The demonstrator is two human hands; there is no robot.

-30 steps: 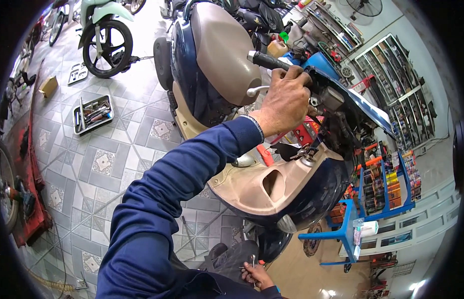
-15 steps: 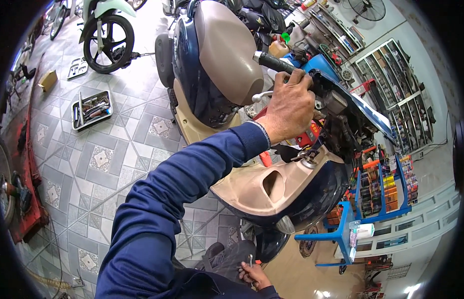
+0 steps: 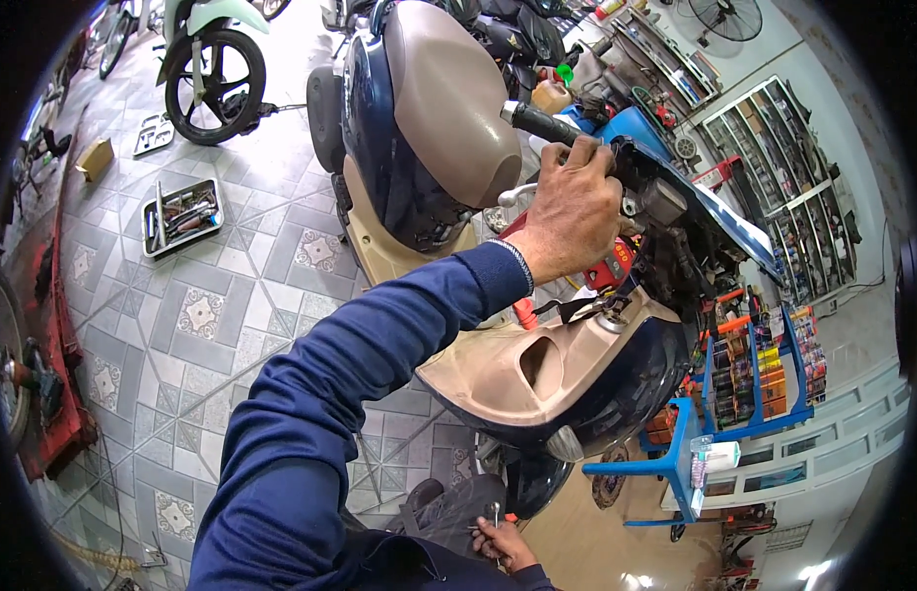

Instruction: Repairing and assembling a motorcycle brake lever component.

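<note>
Scooter stood in the middle, its tan seat far and its stripped handlebar right. Left hand curled on that handlebar. Right hand, near and low, pinched a small metal tool.

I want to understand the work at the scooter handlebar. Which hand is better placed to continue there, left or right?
The left hand: it is already up at the handlebar by the opened front. The right hand is low near the lap, holding a small metal tool.
</note>
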